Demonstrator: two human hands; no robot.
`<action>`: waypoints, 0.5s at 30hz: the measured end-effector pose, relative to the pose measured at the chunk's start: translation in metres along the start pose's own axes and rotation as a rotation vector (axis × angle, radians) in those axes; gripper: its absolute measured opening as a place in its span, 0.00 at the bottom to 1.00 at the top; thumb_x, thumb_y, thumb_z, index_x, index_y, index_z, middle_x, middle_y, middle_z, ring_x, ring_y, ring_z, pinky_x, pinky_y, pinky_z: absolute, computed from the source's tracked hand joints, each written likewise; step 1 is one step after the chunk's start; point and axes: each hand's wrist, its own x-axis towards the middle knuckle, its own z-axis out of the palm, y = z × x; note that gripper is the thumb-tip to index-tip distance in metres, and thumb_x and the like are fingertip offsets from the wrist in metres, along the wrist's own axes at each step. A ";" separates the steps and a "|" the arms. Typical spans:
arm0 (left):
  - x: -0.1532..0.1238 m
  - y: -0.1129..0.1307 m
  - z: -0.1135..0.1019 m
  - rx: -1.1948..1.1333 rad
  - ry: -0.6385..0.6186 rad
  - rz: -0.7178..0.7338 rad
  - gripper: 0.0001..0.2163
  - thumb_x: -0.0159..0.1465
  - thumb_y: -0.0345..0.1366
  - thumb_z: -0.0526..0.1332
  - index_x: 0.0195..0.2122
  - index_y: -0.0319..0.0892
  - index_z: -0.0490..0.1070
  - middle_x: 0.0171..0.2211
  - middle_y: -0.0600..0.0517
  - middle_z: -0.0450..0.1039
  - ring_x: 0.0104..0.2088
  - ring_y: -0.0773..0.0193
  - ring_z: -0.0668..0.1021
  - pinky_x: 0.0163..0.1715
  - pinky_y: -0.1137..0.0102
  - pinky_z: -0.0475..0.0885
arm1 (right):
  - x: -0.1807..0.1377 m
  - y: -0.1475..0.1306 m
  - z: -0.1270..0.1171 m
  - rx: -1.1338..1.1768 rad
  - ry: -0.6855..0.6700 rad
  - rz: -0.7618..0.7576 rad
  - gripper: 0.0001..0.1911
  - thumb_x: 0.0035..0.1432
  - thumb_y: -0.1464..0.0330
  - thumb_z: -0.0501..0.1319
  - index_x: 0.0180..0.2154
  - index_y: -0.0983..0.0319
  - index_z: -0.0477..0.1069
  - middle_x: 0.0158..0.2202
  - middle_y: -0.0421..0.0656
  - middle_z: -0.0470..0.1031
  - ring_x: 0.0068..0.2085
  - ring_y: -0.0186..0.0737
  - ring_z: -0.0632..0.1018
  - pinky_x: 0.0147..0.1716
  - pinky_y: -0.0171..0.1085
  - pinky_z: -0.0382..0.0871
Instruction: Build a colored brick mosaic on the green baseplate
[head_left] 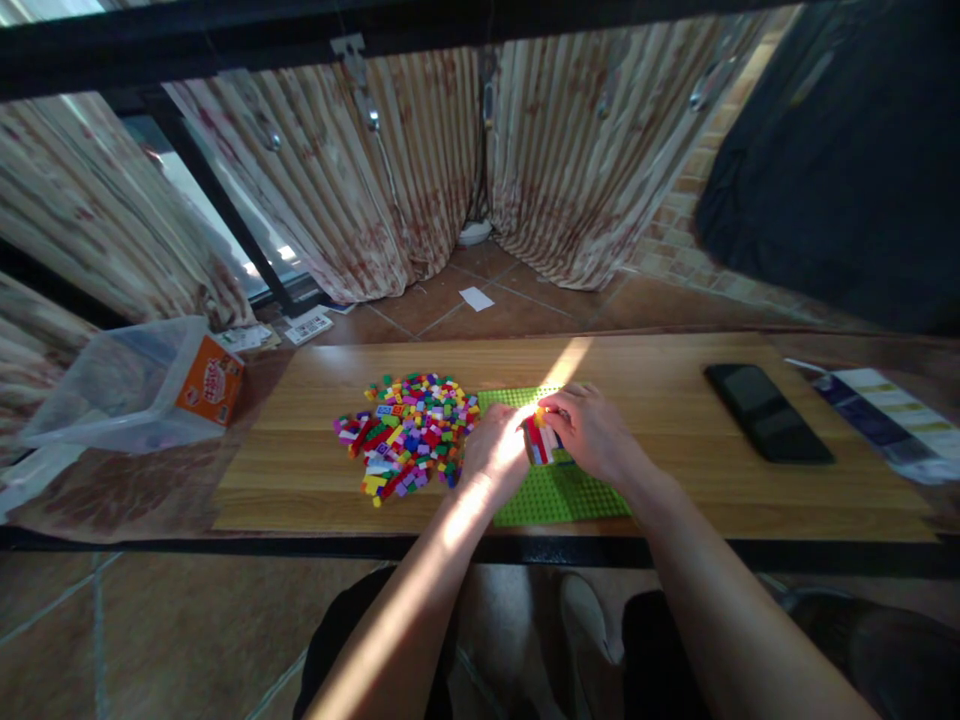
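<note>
A green studded baseplate (547,500) lies on the wooden table, with my two hands close together over its far half. Between them stands a small build of red and white toy bricks (541,442), and a yellow brick (541,415) shows at its far side in a bright strip of sun. My right hand (592,428) pinches at the yellow brick with thumb and fingers. At the build's left edge is my left hand (496,445), its fingers bent in against the bricks; glare and the hand's back hide what its fingertips grip.
A heap of loose multicoloured bricks (420,435) spreads left of the baseplate. A black phone (769,412) rests on the table (667,370) at right, with a printed packet (892,410) beyond it. A clear plastic bin (127,370) with an orange label stands at far left.
</note>
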 end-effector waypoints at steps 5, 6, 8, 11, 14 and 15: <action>-0.006 -0.006 0.009 0.061 0.051 0.082 0.17 0.66 0.30 0.51 0.53 0.46 0.72 0.44 0.47 0.73 0.40 0.60 0.76 0.38 0.70 0.70 | 0.004 -0.005 -0.002 -0.041 -0.031 0.001 0.10 0.61 0.73 0.57 0.37 0.62 0.78 0.38 0.50 0.77 0.42 0.48 0.74 0.43 0.45 0.67; -0.007 -0.007 0.010 0.083 0.057 0.108 0.17 0.66 0.29 0.51 0.54 0.46 0.71 0.43 0.47 0.73 0.40 0.60 0.75 0.38 0.70 0.70 | 0.004 -0.005 -0.002 -0.049 -0.038 -0.007 0.11 0.61 0.73 0.57 0.37 0.61 0.78 0.37 0.50 0.77 0.42 0.48 0.74 0.43 0.46 0.66; -0.008 -0.007 0.011 0.125 0.061 0.146 0.18 0.66 0.28 0.51 0.54 0.47 0.70 0.42 0.48 0.73 0.39 0.61 0.74 0.37 0.71 0.69 | 0.005 -0.005 -0.002 -0.054 -0.045 -0.020 0.11 0.61 0.73 0.56 0.36 0.61 0.78 0.37 0.49 0.77 0.42 0.48 0.74 0.43 0.46 0.66; -0.009 -0.007 0.012 0.147 0.069 0.181 0.18 0.66 0.28 0.51 0.54 0.48 0.69 0.43 0.49 0.72 0.38 0.62 0.73 0.36 0.70 0.69 | 0.005 -0.004 -0.001 -0.035 -0.037 -0.014 0.11 0.61 0.72 0.57 0.36 0.60 0.79 0.36 0.48 0.77 0.41 0.47 0.74 0.42 0.45 0.66; -0.009 -0.008 0.012 0.145 0.078 0.207 0.16 0.67 0.29 0.51 0.53 0.46 0.69 0.44 0.47 0.71 0.37 0.62 0.73 0.35 0.70 0.68 | 0.004 -0.002 0.000 -0.014 -0.019 -0.024 0.11 0.62 0.71 0.57 0.36 0.59 0.79 0.36 0.47 0.77 0.40 0.46 0.74 0.42 0.44 0.66; -0.009 -0.009 0.013 0.147 0.080 0.210 0.16 0.67 0.29 0.50 0.53 0.45 0.69 0.44 0.47 0.71 0.37 0.62 0.73 0.35 0.71 0.68 | 0.004 -0.001 0.000 -0.013 -0.016 -0.031 0.11 0.62 0.71 0.57 0.36 0.59 0.80 0.36 0.47 0.77 0.40 0.45 0.74 0.42 0.44 0.67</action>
